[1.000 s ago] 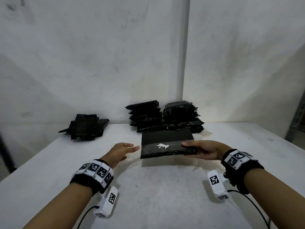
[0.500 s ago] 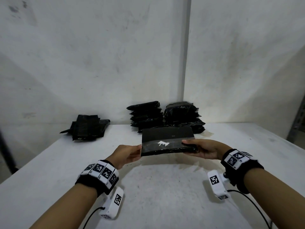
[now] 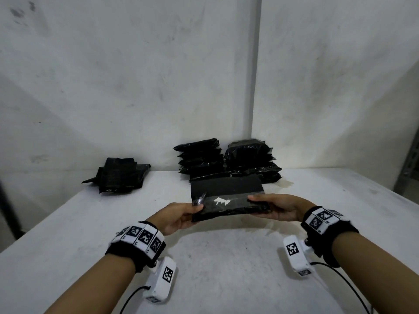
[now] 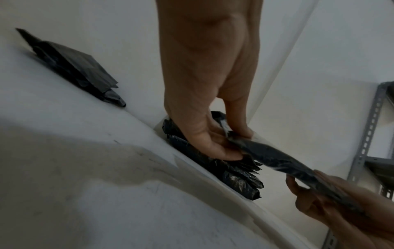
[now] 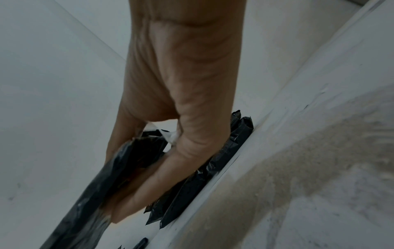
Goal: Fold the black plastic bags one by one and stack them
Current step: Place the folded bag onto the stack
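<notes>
A flat packet of black plastic bags with a white mark hangs level above the white table, held at both ends. My left hand pinches its left end between thumb and fingers. My right hand grips the right end, thumb on top and fingers beneath. Behind it, against the wall, stand two stacks of black bag packets. A lower pile of black bags lies at the far left of the table, also seen in the left wrist view.
White walls meet in a corner right behind the stacks. A grey metal shelf upright stands past the table's right edge. Cables run from the wrist units over the near table.
My left hand came in from the left and took hold of the packet's left end. The packet, held before by the right hand alone, has lifted slightly and come nearer.
</notes>
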The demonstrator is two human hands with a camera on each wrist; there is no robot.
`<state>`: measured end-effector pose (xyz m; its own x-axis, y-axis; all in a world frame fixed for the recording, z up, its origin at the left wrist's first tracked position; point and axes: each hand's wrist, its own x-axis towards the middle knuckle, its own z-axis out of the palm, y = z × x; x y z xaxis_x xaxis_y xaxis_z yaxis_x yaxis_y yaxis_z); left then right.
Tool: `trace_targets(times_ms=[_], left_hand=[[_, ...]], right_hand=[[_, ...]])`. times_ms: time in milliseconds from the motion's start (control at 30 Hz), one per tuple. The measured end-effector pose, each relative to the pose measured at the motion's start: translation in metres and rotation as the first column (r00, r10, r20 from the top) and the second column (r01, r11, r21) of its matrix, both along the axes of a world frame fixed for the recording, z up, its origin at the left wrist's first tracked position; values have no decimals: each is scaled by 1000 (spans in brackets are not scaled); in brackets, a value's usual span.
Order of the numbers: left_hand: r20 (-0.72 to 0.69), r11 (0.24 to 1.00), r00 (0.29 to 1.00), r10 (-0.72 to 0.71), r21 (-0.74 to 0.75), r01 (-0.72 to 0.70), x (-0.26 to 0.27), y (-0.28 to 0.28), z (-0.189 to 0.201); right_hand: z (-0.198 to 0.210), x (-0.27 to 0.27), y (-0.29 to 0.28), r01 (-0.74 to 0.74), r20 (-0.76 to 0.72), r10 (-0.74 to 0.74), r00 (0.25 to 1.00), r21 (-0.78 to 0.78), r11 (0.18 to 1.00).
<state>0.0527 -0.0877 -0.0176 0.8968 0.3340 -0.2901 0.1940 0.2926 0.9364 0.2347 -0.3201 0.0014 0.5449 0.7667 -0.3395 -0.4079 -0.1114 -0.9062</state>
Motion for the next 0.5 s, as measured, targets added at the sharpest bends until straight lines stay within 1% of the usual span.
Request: trace_targets(times_ms=[133,200,333,433,500], left_hand=[[-78,999,996,-49,13,50,-3,-2,2],[-69,997,996,-61,38,63,-4,-4,5],[-23,993,993,-120,-22,119,-2,-8,10],[-22,996,998,-64,-66,62,3,-7,7],[-8,996,1000,-19,-85,18,4,-5,5]], right_hand=[[0,0,1,-25,24,26,999,-31,999],[2,-2,2,-62,38,64,997,-52,997],[6,-8,3,-183,79,190,979,-81,980],[10,-12,3,-209,104,216,971,-77,975],[10,-11,2,-173,87,178,980,-65,983]])
